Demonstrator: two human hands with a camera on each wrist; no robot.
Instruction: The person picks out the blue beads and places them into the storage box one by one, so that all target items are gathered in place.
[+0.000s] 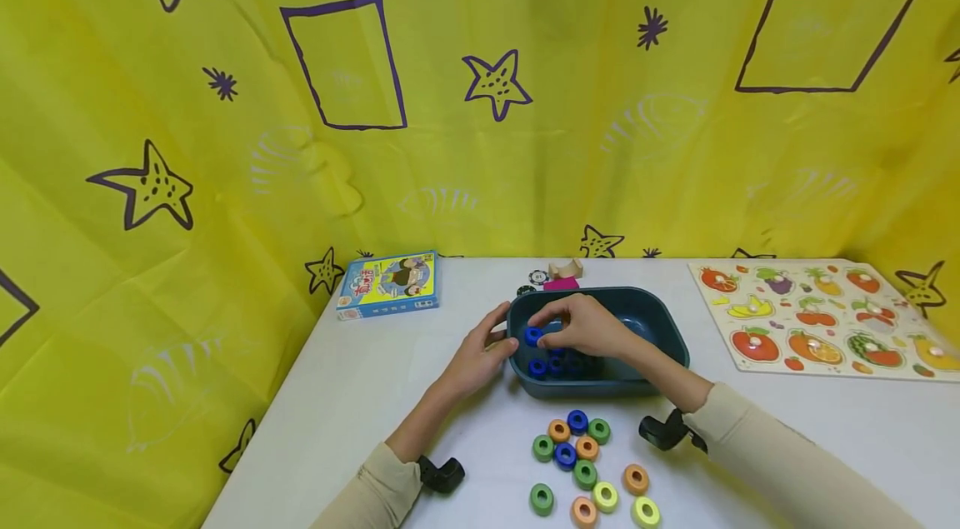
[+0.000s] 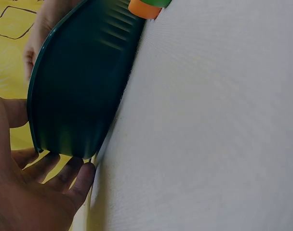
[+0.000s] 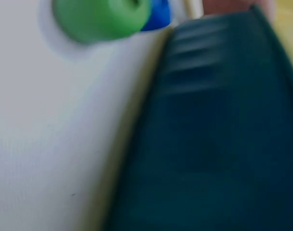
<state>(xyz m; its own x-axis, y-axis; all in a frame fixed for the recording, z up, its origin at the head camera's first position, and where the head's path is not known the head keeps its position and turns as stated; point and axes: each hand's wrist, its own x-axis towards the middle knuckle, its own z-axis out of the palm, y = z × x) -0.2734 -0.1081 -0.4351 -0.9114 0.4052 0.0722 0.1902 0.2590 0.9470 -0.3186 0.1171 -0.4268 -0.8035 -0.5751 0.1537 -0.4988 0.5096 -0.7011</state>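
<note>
A dark teal plastic basin stands on the white table with several blue rings lying inside. My left hand grips its left end, thumb at the rim and fingers along the outer wall, as the left wrist view shows with the hand beside the basin. Over the basin's left part, my right hand pinches a blue ring between thumb and fingers. The right wrist view is blurred and shows the basin's outer wall, with the right hand out of sight.
In front of the basin lie several loose rings: green, orange, yellow and blue. A boxed game lies back left, a fruit puzzle board at right. Small pieces, one a wooden block, sit behind the basin, before a yellow curtain.
</note>
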